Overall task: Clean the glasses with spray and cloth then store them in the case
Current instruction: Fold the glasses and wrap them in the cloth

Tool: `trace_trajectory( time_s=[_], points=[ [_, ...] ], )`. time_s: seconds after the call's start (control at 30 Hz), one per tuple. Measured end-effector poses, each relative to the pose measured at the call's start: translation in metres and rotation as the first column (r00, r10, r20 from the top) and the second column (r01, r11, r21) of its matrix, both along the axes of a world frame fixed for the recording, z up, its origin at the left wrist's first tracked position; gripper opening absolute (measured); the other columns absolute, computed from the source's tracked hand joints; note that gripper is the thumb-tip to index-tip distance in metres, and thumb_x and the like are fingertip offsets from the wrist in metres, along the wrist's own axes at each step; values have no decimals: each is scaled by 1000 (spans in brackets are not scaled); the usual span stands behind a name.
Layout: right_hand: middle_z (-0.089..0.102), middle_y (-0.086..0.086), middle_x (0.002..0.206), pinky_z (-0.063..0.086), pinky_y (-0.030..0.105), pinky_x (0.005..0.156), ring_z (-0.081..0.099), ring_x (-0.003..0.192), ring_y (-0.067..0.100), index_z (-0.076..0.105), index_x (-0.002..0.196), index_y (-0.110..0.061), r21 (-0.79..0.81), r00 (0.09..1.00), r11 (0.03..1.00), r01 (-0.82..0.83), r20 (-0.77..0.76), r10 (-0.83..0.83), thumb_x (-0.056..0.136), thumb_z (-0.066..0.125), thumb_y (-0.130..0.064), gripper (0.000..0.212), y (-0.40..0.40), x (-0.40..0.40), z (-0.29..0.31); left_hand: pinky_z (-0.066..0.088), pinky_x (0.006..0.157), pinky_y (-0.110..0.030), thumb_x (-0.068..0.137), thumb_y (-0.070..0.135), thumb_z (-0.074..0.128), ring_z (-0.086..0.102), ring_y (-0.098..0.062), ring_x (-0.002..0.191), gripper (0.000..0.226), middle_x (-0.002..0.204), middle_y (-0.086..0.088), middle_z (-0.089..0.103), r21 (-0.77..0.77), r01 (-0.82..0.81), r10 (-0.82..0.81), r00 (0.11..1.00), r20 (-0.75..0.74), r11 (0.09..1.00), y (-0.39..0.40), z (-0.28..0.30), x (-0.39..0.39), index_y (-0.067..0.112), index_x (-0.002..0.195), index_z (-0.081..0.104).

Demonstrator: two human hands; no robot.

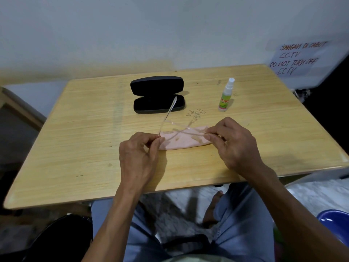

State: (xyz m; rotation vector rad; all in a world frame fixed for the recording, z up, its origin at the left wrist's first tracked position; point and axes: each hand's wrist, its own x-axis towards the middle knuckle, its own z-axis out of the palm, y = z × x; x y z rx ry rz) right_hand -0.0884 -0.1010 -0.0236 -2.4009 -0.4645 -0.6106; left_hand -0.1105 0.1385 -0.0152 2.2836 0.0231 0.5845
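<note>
Head view of a wooden table. Near the table's centre, both hands hold a pair of clear-framed glasses just above a pink cloth lying flat on the wood. The left hand pinches the frame's left end, fingers curled round it; from that end one arm of the glasses stands out toward 12 o'clock, its tip over the case. The right hand pinches the frame's right end between thumb and fingertips. The other arm appears folded across the lenses (hard to trace, the plastic being transparent). A black case lies open at 12 o'clock from the hands, lid back; a small spray bottle stands upright at 1 o'clock, well apart from the case.

Handling, as judged: the glasses are light, thin and somewhat springy, with lenses that smear easily. They are best taken at the frame ends or hinges, never on the lenses. The cloth is soft and limp.
</note>
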Motion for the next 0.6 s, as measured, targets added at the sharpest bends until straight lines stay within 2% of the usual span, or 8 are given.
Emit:
trace_trajectory(
  time_s=[0.17, 0.27, 0.37, 0.4, 0.43, 0.47, 0.5, 0.6],
  points=[
    [62, 1, 89, 50, 39, 42, 62, 78, 22, 75, 95, -12, -258, 999, 966, -34, 23, 42, 94, 67, -23, 14, 0, 1, 5, 36, 70, 4, 84, 21, 77, 62, -6, 68, 9, 80, 0, 76, 12, -22, 22, 999, 27, 1000, 0, -1, 0, 12, 84, 79],
    [61, 1, 89, 47, 34, 42, 62, 81, 24, 76, 93, -13, -354, 998, 934, -51, 13, 59, 95, 62, -26, 19, -1, 2, 7, 35, 69, 5, 84, 22, 77, 59, -4, 66, 11, 79, -1, 75, 37, -16, 14, 999, 48, 999, -1, 2, 1, 11, 84, 79],
    [62, -3, 87, 48, 34, 48, 62, 80, 19, 78, 91, -17, -278, 998, 959, -53, -29, 46, 92, 70, -24, 11, -2, 5, 8, 43, 72, -5, 82, 24, 78, 61, -9, 62, 12, 76, -1, 74, 67, 26, -30, 997, 67, 997, 0, 3, 3, 13, 85, 80],
    [62, -5, 86, 49, 35, 50, 60, 77, 14, 79, 90, -18, -209, 998, 977, -48, -50, 38, 90, 74, -24, 8, -3, 5, 7, 51, 74, -20, 82, 26, 79, 64, -13, 62, 13, 76, -1, 74, 84, 39, -45, 997, 63, 996, 1, 2, 4, 14, 86, 80],
    [63, -5, 85, 50, 36, 52, 57, 73, 11, 80, 89, -18, -129, 997, 991, -45, -64, 37, 86, 78, -23, 6, -4, 5, 6, 55, 74, -37, 82, 28, 78, 66, -17, 63, 14, 75, -1, 75, 108, 52, -59, 997, 57, 993, 1, 2, 6, 15, 87, 80],
    [63, -5, 84, 51, 36, 54, 55, 69, 10, 80, 87, -16, -56, 997, 998, -39, -65, 35, 82, 82, -22, 8, -5, 5, 4, 54, 72, -47, 82, 29, 77, 67, -20, 64, 15, 76, -1, 75, 137, 67, -73, 996, 46, 988, 1, 1, 8, 15, 88, 80],
    [63, -4, 83, 50, 35, 54, 55, 66, 11, 80, 86, -14, 0, 998, 999, -34, -52, 34, 79, 85, -21, 11, -6, 4, 3, 52, 73, -50, 82, 30, 76, 67, -21, 65, 15, 76, -1, 74, 173, 79, -86, 996, 33, 982, 0, 0, 9, 16, 89, 80],
    [65, 1, 78, 46, 26, 55, 56, 59, 17, 79, 81, -10, 102, 999, 994, -36, 10, 35, 72, 90, -22, 19, -10, -4, 0, 35, 79, -37, 82, 27, 77, 65, -23, 70, 11, 77, 2, 71, 283, 86, -93, 996, 10, 955, -5, 0, 10, 20, 89, 81]
  ],
)
